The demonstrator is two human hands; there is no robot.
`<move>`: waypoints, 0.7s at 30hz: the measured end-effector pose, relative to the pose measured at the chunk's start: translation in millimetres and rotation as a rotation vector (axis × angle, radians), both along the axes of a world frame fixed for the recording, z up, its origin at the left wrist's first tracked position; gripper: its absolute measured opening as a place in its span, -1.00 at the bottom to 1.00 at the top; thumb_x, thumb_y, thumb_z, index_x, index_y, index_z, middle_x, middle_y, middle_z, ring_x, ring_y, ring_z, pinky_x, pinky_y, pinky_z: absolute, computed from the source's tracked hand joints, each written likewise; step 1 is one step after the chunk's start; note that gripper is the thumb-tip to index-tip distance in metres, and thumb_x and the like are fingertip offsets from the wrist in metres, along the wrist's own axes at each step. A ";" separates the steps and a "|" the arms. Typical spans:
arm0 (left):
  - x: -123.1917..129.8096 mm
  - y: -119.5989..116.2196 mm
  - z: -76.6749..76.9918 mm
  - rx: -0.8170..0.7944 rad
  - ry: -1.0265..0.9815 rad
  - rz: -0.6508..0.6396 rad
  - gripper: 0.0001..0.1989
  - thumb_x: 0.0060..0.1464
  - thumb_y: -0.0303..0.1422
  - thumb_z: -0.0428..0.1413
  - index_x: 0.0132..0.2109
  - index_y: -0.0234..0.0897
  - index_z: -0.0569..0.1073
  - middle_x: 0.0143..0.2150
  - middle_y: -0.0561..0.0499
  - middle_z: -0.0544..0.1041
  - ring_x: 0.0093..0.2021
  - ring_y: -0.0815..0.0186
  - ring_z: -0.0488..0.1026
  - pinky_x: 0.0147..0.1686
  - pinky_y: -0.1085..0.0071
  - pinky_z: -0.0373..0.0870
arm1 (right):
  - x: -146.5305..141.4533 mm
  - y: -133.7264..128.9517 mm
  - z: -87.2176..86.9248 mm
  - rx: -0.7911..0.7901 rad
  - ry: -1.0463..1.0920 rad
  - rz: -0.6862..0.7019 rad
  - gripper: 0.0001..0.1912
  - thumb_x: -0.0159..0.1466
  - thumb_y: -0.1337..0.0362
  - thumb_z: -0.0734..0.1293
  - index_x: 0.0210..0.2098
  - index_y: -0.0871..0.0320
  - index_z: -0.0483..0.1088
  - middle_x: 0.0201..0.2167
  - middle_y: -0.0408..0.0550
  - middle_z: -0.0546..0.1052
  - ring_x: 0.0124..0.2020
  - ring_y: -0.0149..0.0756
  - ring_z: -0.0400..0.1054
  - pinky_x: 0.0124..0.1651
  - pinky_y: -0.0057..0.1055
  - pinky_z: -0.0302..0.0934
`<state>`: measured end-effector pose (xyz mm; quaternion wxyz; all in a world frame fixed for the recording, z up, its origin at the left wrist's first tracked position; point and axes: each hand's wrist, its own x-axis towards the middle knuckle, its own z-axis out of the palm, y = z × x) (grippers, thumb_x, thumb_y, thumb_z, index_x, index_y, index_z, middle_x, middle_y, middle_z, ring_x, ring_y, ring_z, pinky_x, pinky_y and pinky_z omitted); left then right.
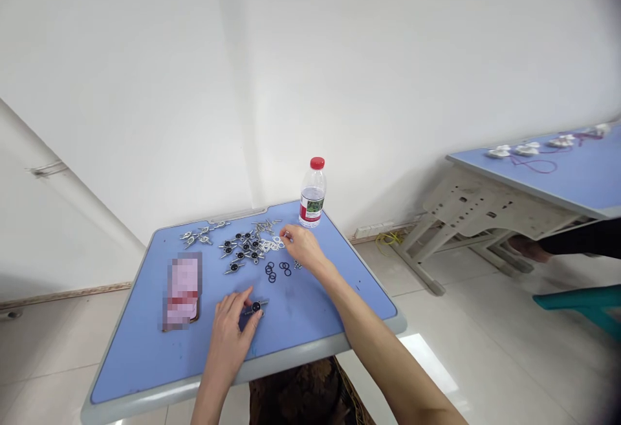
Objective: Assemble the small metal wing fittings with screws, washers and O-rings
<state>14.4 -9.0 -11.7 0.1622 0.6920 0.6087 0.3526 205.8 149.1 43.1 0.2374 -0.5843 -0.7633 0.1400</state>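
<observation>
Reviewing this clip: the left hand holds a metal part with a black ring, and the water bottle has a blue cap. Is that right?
No, the head view shows the water bottle with a red cap; the rest stands.

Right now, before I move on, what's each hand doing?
Left hand: closed, holding a metal piece with a black ring.
Right hand: fingers pinched beside small metal washers; cannot tell if it holds one.

No readable text — bottle label (311, 209) too small.
</observation>
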 end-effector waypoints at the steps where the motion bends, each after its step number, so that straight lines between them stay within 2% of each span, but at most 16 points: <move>1: -0.1 0.2 0.1 -0.005 -0.003 -0.003 -0.64 0.19 -0.25 0.05 0.11 -0.19 0.38 -0.20 -0.05 0.50 -0.14 0.17 0.43 -0.06 0.11 0.34 | -3.6 1.8 -0.4 0.008 -0.034 0.004 -0.79 0.28 0.40 0.20 -0.21 0.14 0.46 -0.23 -0.03 0.54 -0.26 -0.32 0.38 -0.27 -0.48 0.12; 4: -0.1 0.6 0.9 -0.026 -0.008 -0.009 -0.64 0.18 -0.26 0.06 0.11 -0.18 0.38 -0.20 -0.04 0.49 -0.14 0.18 0.42 -0.06 0.10 0.33 | -13.3 9.5 -0.5 0.022 -0.129 0.001 -0.76 0.35 0.35 0.16 -0.11 0.15 0.43 -0.13 0.04 0.52 -0.17 -0.26 0.41 -0.21 -0.46 0.16; 9: 0.3 1.6 2.0 -0.025 -0.018 -0.008 -0.65 0.17 -0.27 0.06 0.10 -0.16 0.38 -0.21 -0.03 0.49 -0.15 0.19 0.43 -0.04 0.09 0.33 | -25.5 24.8 1.9 0.000 -0.266 0.012 -0.76 0.37 0.24 0.20 -0.07 0.21 0.40 -0.11 0.14 0.50 -0.11 -0.17 0.43 -0.11 -0.35 0.25; 15: 1.2 2.0 3.8 -0.032 -0.027 0.000 -0.67 0.16 -0.28 0.07 0.07 -0.16 0.40 -0.22 -0.01 0.49 -0.16 0.21 0.42 -0.05 0.13 0.33 | -38.9 35.8 -0.8 -0.054 -0.344 0.072 -0.65 0.34 0.19 0.29 0.06 0.22 0.32 0.02 0.06 0.41 -0.05 -0.21 0.38 -0.04 -0.16 0.35; 20: 0.8 1.6 6.9 -0.060 -0.011 -0.017 -0.60 0.07 -0.34 0.15 0.09 -0.17 0.40 -0.20 -0.01 0.50 -0.14 0.20 0.42 -0.05 0.15 0.31 | -30.5 33.6 10.3 -0.029 -0.300 0.104 -0.67 0.34 0.19 0.28 0.04 0.22 0.33 0.00 0.06 0.42 -0.06 -0.22 0.39 -0.04 -0.17 0.34; 21: 0.7 1.5 7.5 -0.069 -0.004 -0.022 -0.59 0.06 -0.36 0.15 0.08 -0.16 0.40 -0.19 0.00 0.50 -0.14 0.20 0.42 -0.06 0.15 0.30 | -27.0 29.8 15.3 -0.010 -0.276 0.111 -0.73 0.36 0.25 0.25 -0.03 0.29 0.38 -0.08 0.15 0.47 -0.09 -0.18 0.41 -0.05 -0.22 0.31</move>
